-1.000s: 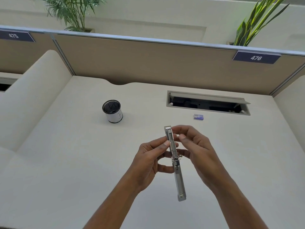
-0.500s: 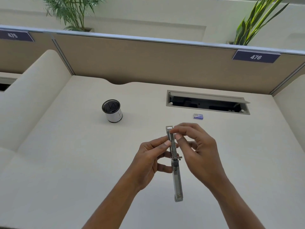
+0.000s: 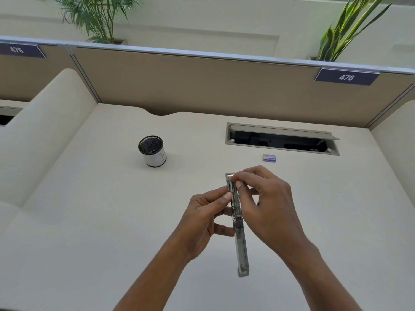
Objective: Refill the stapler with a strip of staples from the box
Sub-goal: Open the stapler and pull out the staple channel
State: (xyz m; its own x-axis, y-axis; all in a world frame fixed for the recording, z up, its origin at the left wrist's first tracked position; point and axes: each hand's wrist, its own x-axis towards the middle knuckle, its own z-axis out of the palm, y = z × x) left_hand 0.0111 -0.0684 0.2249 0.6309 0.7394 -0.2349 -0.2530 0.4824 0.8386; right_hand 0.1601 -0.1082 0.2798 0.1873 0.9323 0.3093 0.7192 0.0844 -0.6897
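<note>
The right hand [image 3: 267,205] has crept to the far tip of the stapler [image 3: 241,250], pinching its open rail; the left hand [image 3: 202,218] grips its middle. Unfolded, it hangs over open desk [image 3: 89,221]. The box [image 3: 269,158] lies beyond, near the front edge of the cable hatch [image 3: 280,132].

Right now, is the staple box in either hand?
No, the staple box lies on the desk by the cable hatch, apart from the left hand and right hand, which both hold the opened stapler.
</note>
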